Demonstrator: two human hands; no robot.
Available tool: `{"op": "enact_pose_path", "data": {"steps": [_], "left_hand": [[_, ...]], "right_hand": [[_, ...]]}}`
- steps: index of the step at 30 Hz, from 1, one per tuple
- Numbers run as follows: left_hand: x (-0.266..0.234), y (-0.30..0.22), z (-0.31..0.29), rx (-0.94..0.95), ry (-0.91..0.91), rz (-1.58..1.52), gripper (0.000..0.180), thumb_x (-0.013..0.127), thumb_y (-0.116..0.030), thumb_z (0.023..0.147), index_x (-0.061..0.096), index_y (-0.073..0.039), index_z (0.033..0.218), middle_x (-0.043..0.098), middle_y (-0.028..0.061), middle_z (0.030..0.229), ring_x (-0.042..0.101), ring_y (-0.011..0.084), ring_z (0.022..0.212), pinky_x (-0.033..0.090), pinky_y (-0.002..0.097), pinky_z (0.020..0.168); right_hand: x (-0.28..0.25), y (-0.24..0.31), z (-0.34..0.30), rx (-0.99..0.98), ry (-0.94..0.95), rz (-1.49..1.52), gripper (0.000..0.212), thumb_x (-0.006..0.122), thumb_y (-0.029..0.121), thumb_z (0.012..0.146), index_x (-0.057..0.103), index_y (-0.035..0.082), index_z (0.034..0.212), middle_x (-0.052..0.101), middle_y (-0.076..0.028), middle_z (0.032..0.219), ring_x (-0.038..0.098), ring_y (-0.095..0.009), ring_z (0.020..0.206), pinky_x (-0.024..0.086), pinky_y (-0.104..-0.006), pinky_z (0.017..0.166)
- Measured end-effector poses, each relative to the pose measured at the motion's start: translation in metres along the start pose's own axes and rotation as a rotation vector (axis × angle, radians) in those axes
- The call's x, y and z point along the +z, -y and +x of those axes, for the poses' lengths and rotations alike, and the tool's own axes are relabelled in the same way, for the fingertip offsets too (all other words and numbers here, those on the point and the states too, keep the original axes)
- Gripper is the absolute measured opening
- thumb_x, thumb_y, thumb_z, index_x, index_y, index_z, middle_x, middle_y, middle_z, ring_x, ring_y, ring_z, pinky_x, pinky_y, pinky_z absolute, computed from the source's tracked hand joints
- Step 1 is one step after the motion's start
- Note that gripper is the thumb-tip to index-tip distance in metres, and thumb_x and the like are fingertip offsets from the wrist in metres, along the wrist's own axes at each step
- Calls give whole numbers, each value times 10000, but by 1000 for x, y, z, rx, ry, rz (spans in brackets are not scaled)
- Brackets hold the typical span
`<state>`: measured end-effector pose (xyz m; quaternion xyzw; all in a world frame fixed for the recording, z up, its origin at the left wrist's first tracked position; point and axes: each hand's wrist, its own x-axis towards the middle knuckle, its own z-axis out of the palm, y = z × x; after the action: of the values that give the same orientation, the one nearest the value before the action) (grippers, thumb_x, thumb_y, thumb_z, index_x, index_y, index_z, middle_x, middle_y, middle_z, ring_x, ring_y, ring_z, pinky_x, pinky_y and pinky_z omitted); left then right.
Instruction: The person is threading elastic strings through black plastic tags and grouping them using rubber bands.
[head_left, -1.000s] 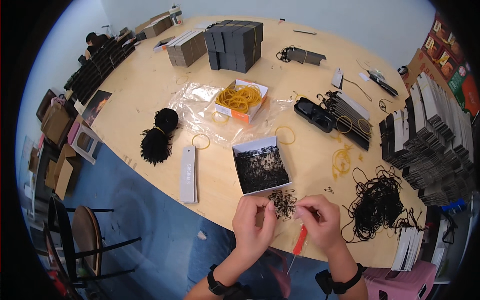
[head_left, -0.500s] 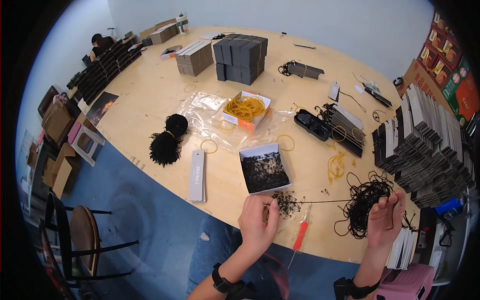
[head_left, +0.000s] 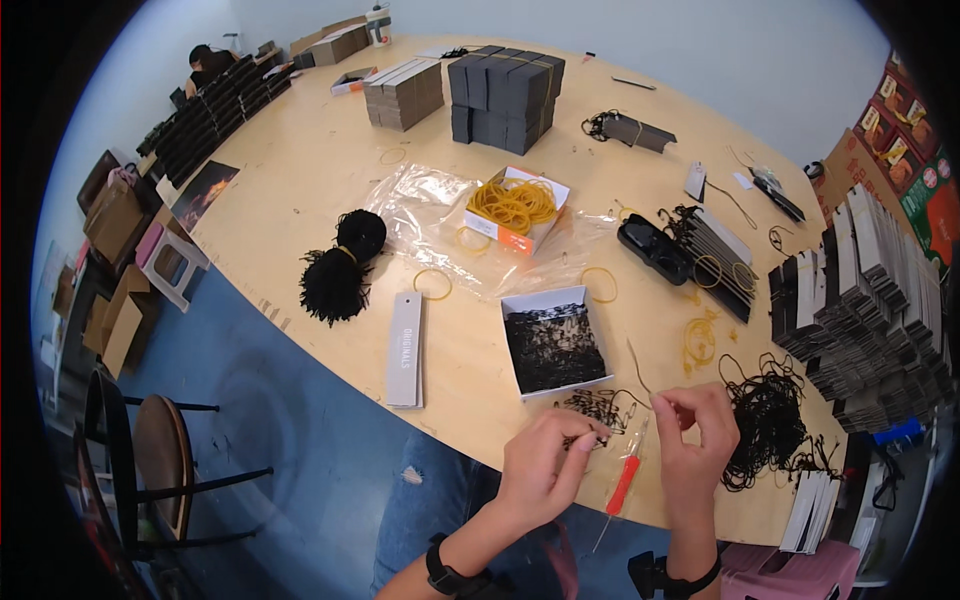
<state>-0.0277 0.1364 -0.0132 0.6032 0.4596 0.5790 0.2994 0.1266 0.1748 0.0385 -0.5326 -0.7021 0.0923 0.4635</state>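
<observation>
My left hand (head_left: 548,468) is closed in a pinch near the table's front edge; a small dark, pin-like piece shows at its fingertips, too small to name surely. To its right, my right hand (head_left: 695,440) pinches a thin black cord (head_left: 637,368), whose free end sticks up above the fingers. Just beyond my hands lies a loose heap of small black pins (head_left: 598,408). An open white box (head_left: 508,345) filled with small black pieces stands behind that heap. Between my wrists lies a red-handled tool (head_left: 624,486) with a thin metal shaft. A tangle of black cords (head_left: 765,425) rests beside my right hand.
Grey printed tags (head_left: 405,350) and a tied black cord bundle (head_left: 345,265) lie left. Yellow rubber bands (head_left: 512,204) fill a box on clear plastic. A black case (head_left: 653,248) lies right, before tall stacks of tags (head_left: 860,300). Dark blocks (head_left: 505,95) stand at the back.
My right hand has moved left, toward my left hand. The cord, earlier stretched taut between both hands, is now slack and curved. The view has shifted slightly.
</observation>
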Motion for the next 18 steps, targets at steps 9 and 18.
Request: {"op": "enact_pose_path", "data": {"steps": [9,18], "left_hand": [[-1,3,4,-129,140,-386,35,562,-15,913,570,13,932,644,187,1093,635,217,946,494,332,834],[-3,2,5,-103,126,-262,23,594,18,881,601,10,901,644,117,954,603,166,844,491,297,756]], "right_hand": [[5,3,-41,28,206,151,147,738,-30,711,642,32,803,578,-58,697,532,-182,620,391,-286,496],[3,-5,-56,253,291,346,136,726,-55,731,648,-1,828,564,-26,751,486,-51,575,350,-191,484]]}}
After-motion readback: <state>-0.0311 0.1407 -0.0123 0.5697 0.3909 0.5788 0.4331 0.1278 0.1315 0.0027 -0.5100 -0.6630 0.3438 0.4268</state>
